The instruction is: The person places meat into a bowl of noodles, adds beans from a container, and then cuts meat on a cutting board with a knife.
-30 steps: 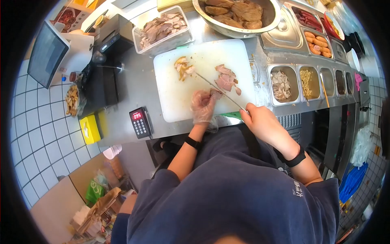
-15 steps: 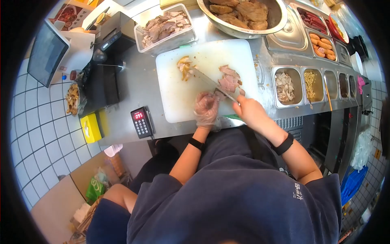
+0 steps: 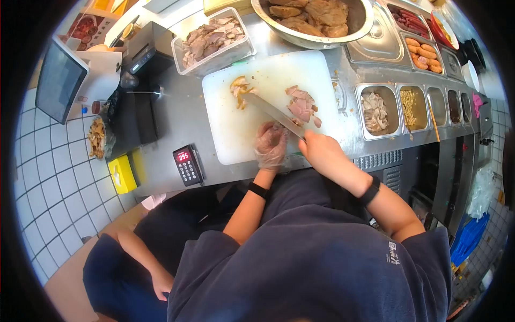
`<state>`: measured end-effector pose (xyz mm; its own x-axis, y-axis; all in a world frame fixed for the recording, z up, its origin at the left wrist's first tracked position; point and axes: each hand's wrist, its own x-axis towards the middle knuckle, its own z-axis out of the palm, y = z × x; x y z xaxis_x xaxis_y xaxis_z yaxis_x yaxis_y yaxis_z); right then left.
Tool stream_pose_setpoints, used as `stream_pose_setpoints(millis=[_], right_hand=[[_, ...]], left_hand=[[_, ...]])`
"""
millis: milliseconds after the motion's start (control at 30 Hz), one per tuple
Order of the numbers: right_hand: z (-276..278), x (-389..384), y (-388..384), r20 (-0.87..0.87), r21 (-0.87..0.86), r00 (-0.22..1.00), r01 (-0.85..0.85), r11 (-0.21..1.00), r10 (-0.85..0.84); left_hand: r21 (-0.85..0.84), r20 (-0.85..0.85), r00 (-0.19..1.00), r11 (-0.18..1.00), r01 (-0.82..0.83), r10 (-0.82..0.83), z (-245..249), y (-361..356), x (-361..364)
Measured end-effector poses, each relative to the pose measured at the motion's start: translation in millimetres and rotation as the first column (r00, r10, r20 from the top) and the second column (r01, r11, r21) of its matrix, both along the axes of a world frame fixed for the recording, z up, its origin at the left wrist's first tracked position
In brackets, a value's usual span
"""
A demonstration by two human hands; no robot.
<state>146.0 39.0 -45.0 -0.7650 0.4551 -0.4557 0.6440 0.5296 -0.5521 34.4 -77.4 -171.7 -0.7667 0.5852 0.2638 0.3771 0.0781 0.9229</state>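
Note:
My right hand is closed round the handle of a knife, whose broad blade slants up and left across a white cutting board. In a clear plastic glove, my left hand curls its fingers on a piece of meat just below the blade; the glove and knife hide most of that piece. Sliced meat lies to the right of the blade. Near the knife tip sits a small heap of yellowish-brown scraps.
Behind the board stand a plastic tub of sliced meat and a steel bowl of large browned pieces. Steel food pans line the right. A keypad display and yellow box are left. Another person's arm is at lower left.
The knife blade has turned to show more of its flat side, and its tip has shifted left to the scraps. My right hand moved slightly left. The other person's arm has come further into view.

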Motion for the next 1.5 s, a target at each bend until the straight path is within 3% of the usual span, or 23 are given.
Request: stream_pose_setpoints(millis=[67, 167, 267, 367, 467, 600, 800, 1033, 1100, 1267, 1400, 1500], right_hand=[[-12, -5, 4, -0.052, 0.009, 0.999, -0.009, 1.000, 0.009], [-9, 1, 27, -0.151, -0.055, 0.982, 0.108, 0.993, -0.116], [19, 17, 36, -0.050, -0.154, 0.990, 0.126, 0.980, -0.135], [38, 29, 23, -0.009, -0.127, 1.000, 0.021, 0.992, -0.022], [14, 21, 7, -0.069, -0.048, 0.997, 0.019, 0.999, -0.022], [-20, -2, 12, -0.170, -0.076, 0.982, 0.072, 0.994, -0.084], [13, 19, 31, -0.192, -0.186, 0.960, 0.170, 0.968, -0.206], [39, 37, 12, -0.060, -0.104, 0.994, 0.089, 0.991, -0.096], [35, 32, 3, -0.056, -0.026, 0.995, 0.076, 0.997, -0.078], [0, 7, -2, -0.044, -0.062, 0.996, 0.069, 0.996, -0.072], [-26, 4, 21, -0.190, -0.040, 0.977, 0.092, 0.995, -0.098], [9, 14, 34, -0.097, -0.167, 0.987, 0.107, 0.980, -0.125]], left_hand=[[-0.042, -0.068, 0.998, 0.999, 0.006, -0.009, 8, 1, -1], [-0.055, -0.113, 0.994, 0.998, -0.009, 0.003, 5, 0, -1], [-0.077, -0.137, 0.990, 0.996, -0.033, 0.022, 4, 0, 0], [-0.076, -0.081, 0.997, 0.997, -0.023, 0.017, 6, 0, 1], [-0.051, -0.061, 0.997, 0.998, -0.042, 0.039, 10, 3, 3], [-0.009, -0.009, 1.000, 1.000, -0.018, 0.018, 2, 3, 3], [-0.057, -0.123, 0.992, 0.997, -0.046, 0.039, 2, 1, 1], [-0.053, -0.045, 0.998, 0.997, -0.047, 0.045, -2, -1, 2], [-0.056, -0.046, 0.998, 0.998, -0.034, 0.031, 3, 0, 2], [-0.029, 0.009, 0.999, 0.999, -0.042, 0.042, -1, 1, 4], [-0.120, -0.139, 0.990, 0.993, -0.010, -0.006, 12, -3, 0], [-0.118, -0.174, 0.985, 0.993, -0.021, 0.000, 12, 1, 0]])
